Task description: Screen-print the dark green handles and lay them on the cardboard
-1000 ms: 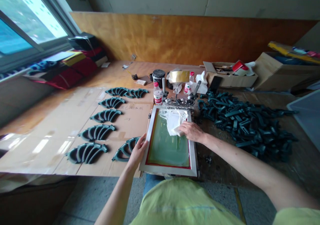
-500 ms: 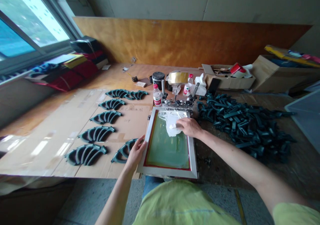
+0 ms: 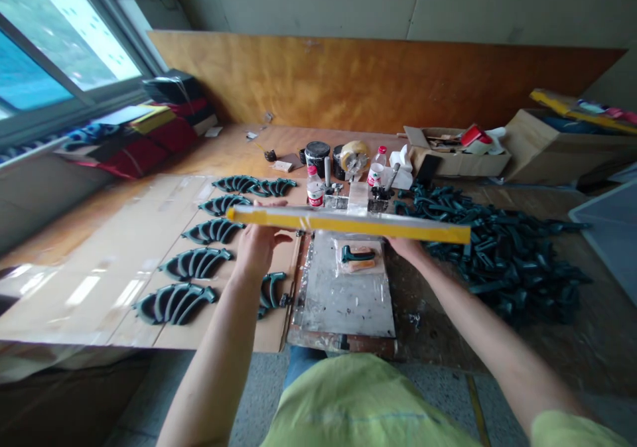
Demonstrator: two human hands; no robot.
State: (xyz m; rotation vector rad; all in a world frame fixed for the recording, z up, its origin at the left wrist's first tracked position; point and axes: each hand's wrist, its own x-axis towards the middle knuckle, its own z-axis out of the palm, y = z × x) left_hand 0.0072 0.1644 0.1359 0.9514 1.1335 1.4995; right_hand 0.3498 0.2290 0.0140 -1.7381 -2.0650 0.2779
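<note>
The silkscreen frame (image 3: pixel 348 225) is tilted up, its yellow-taped edge facing me and its mesh out of sight. My left hand (image 3: pixel 259 241) is at the frame's left part, partly behind that edge, with thumb and fingers apart. My right hand (image 3: pixel 403 245) is behind and below the frame's right part; its fingers are hidden, as is anything in them. Under the frame, a dark green curved plastic part (image 3: pixel 355 255) lies in a small holder on the grey metal plate (image 3: pixel 346 304).
Fanned rows of green parts (image 3: pixel 176 304) lie on cardboard (image 3: pixel 104 261) at left. A heap of green parts (image 3: pixel 502 248) is at right. Behind the clamp stand two bottles (image 3: pixel 314 188), a black tub (image 3: pixel 317 155) and tape rolls (image 3: pixel 355 155); a cardboard box (image 3: pixel 458 162) sits further right.
The frame has swung up from lying flat, uncovering the plate and the green part. My left hand has moved forward and up; my right hand has dropped behind the frame's edge.
</note>
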